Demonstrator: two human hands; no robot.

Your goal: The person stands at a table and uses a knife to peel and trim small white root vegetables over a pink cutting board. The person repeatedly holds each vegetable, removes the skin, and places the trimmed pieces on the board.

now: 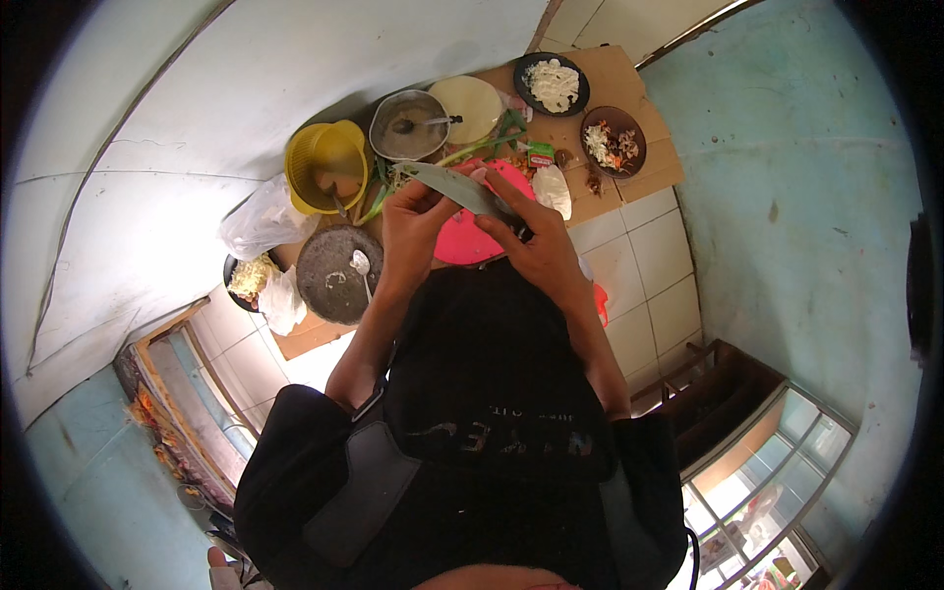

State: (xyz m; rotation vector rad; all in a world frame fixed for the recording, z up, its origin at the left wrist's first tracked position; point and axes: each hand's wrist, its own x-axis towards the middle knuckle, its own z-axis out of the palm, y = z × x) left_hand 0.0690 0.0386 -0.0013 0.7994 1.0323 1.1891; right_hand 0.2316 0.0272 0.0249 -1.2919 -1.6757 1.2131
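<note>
A flat, pale grey-green piece [456,186], pointed at its far left end, is raised over a pink board [466,240]; whether it is a leaf or a blade I cannot tell. My left hand [414,221] pinches its near edge from the left. From the right, my right hand [532,234] grips its other end, fingers spread along it. Long green onion leaves [509,138] lie just beyond my hands. A small green and red box [540,154] and a white plastic packet [552,192] lie right of the board.
Around my hands are a yellow basket [301,166], a metal pot [410,156], a grey stone mortar [324,284] with a spoon [361,264], a black plate of white powder [552,85] and a brown bowl of chopped food [606,144]. Cardboard [656,162] lies beneath.
</note>
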